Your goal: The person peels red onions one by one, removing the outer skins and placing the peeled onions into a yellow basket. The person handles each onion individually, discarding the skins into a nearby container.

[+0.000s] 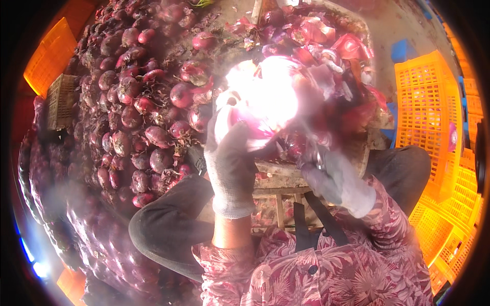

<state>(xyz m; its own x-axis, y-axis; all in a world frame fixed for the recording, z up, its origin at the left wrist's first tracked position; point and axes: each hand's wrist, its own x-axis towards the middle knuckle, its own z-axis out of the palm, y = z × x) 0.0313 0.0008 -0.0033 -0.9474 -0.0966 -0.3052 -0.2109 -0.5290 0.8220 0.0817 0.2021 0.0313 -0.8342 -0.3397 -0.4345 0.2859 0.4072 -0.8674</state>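
Observation:
My left hand, in a light knitted glove, grips a red onion above the near edge of a basin. Strong glare washes out much of the onion and the space beyond it. My right hand, also gloved, is lower and to the right, its fingers closed around a small metal tool, probably a knife, whose blade is blurred. Red onion skins and pieces fill the basin beyond my hands.
A large heap of red onions spreads on the left, beside filled mesh sacks. Orange plastic crates stand on the right. Another orange crate is at the upper left. My knees flank the basin.

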